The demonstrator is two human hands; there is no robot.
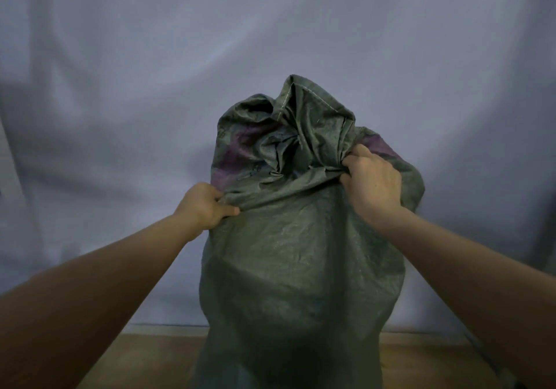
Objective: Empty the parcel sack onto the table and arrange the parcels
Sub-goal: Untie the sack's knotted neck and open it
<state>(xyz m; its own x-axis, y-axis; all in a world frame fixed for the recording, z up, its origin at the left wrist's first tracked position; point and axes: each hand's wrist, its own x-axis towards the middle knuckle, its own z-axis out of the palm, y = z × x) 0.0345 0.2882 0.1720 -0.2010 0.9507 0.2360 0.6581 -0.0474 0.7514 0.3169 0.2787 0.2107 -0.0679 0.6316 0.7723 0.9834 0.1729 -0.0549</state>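
A dark green woven parcel sack (294, 253) stands upright in the middle of the view, its crumpled top with a stitched hem bunched above my hands. Purple print shows on its upper sides. My left hand (204, 205) pinches a fold of the sack on its left side. My right hand (373, 184) grips a bunch of the fabric near the top right. Both arms reach forward. The sack bulges, and its contents are hidden. No parcels are visible.
A wooden table surface (144, 355) shows at the bottom, left and right of the sack. A pale grey-blue cloth backdrop (150, 87) hangs behind and fills the rest of the view.
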